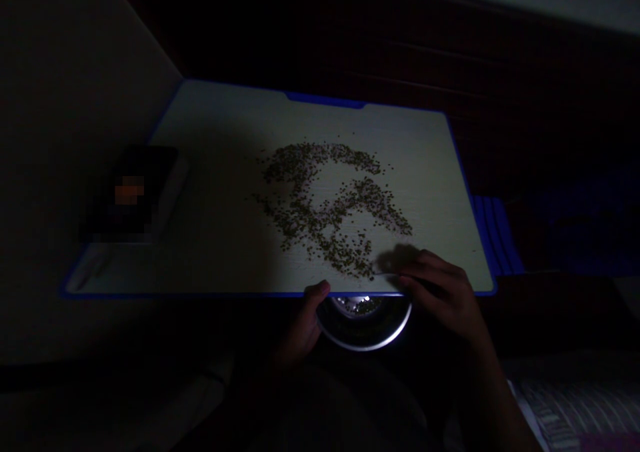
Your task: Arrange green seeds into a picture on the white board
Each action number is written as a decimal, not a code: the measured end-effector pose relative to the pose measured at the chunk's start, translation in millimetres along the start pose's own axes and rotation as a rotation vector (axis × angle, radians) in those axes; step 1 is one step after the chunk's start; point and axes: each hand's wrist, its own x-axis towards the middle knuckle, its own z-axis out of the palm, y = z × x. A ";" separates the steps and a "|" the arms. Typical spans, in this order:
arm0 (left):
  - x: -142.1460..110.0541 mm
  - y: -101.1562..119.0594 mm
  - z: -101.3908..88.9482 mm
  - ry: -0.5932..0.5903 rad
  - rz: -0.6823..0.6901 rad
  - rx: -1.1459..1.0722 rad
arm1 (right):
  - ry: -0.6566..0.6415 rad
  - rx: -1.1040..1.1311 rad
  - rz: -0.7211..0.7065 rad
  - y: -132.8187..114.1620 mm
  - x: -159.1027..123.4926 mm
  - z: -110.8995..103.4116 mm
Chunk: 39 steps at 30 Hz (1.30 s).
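Small greenish-brown grains (320,222), possibly mung beans, lie scattered in curved bands across a pale, blue-edged tabletop (425,145). Below the table's near edge is a shiny metal bowl (370,345) with some grains in it. My left hand (306,319) is closed on the bowl's left rim, its thumb up at the table edge. My right hand (443,289) rests at the near right of the tabletop, fingers pinched together. A thin, light-coloured sliver (386,275) sticks out leftward from its fingertips towards the nearest grains; its kind is too dark to make out.
On the table's left end stands a dark, box-like object (150,205), partly blurred out. A blue slatted piece (495,235) shows beyond the right edge. Striped cloth (585,405) lies at lower right. The room is very dark, and a wall borders the left.
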 end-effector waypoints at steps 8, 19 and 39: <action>-0.7 -0.9 0.3 0.032 0.004 -0.011 | 0.007 -0.016 0.016 3.7 0.7 1.8; 0.3 -1.5 -1.2 0.022 0.021 -0.009 | -0.035 -0.002 0.022 1.6 0.4 -0.3; -0.6 -0.8 -1.3 0.005 0.008 -0.004 | -0.060 -0.010 -0.074 3.0 1.6 -4.7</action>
